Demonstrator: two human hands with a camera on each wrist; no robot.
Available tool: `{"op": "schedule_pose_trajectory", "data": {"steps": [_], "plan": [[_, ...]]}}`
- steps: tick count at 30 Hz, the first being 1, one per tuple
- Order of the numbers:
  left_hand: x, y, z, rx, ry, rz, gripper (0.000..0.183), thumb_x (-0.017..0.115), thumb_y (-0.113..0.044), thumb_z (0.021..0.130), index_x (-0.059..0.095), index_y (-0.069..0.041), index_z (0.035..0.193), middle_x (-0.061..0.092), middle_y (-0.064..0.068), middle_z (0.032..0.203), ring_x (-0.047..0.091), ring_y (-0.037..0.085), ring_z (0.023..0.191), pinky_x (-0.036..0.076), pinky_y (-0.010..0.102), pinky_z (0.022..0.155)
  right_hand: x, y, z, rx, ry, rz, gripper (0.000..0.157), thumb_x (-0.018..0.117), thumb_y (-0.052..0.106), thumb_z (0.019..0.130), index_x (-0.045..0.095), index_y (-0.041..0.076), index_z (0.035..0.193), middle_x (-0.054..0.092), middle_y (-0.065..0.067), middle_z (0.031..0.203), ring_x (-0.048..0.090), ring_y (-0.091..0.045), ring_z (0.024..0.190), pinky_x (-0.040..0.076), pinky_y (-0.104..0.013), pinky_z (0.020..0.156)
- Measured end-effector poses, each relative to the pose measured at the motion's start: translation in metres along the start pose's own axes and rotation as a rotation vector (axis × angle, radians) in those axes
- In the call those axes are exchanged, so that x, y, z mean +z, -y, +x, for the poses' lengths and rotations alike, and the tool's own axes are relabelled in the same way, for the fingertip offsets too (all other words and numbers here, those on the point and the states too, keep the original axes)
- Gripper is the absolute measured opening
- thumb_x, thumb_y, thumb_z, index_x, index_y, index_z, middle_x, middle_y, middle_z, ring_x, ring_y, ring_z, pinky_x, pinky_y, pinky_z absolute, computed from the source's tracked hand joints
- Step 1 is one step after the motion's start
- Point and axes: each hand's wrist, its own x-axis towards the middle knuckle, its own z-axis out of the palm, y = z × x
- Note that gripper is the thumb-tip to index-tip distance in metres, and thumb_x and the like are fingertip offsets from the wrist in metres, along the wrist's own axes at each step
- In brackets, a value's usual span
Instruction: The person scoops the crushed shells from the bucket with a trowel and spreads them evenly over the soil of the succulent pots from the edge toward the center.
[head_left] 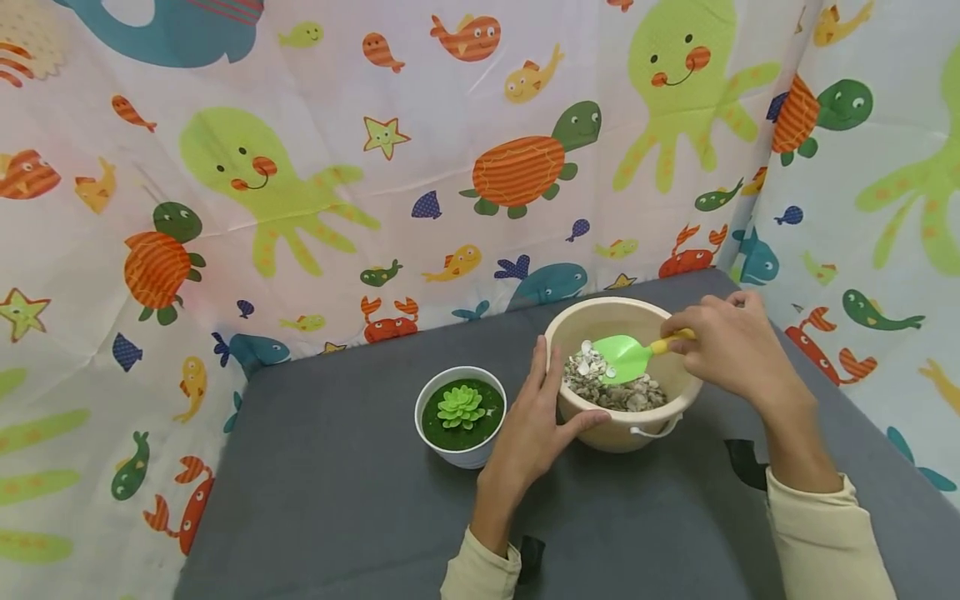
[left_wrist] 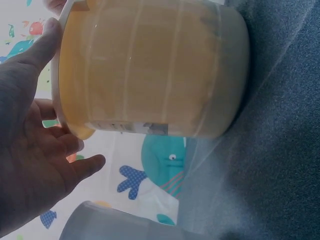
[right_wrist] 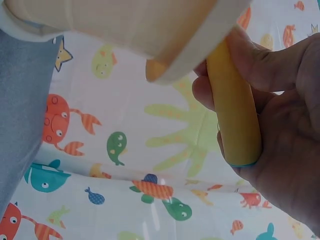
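A cream bucket (head_left: 626, 429) stands on the grey table, with shells and gravel (head_left: 637, 396) inside. My left hand (head_left: 525, 425) holds its near-left rim, thumb along the front and fingers spread along the side. My left thumb (left_wrist: 42, 42) lies against the rim in the left wrist view. Over the bucket's right rim, my right hand (head_left: 723, 346) grips the yellow handle (right_wrist: 235, 110) of a toy shovel. The shovel's light green blade (head_left: 624, 357) is down in the bucket, among the pale shells (head_left: 588, 362).
Just left of my left hand is a white pot (head_left: 468, 457) with a green succulent (head_left: 461, 407). The grey table (head_left: 330, 483) extends left and toward me. A sea-animal curtain (head_left: 420, 100) borders the back and sides. A white bucket handle (head_left: 658, 430) hangs at the front.
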Motion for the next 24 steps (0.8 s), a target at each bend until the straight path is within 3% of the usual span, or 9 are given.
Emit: {"op": "schedule_pose_trajectory", "data": {"steps": [24], "plan": [[-0.001,0.002,0.001,0.009,-0.015,-0.022,0.109,0.069,-0.064,0.092,0.005,-0.023,0.17,-0.008,-0.007,0.177,0.022,0.025,0.163,0.039,0.05,0.125,-0.014,-0.002,-0.011,0.039,-0.077,0.042,0.018,0.084,0.001,0.077,0.083,0.004,0.095,0.077,-0.012,0.082,0.058,-0.027,0.08,0.027,-0.051,0.083]]}}
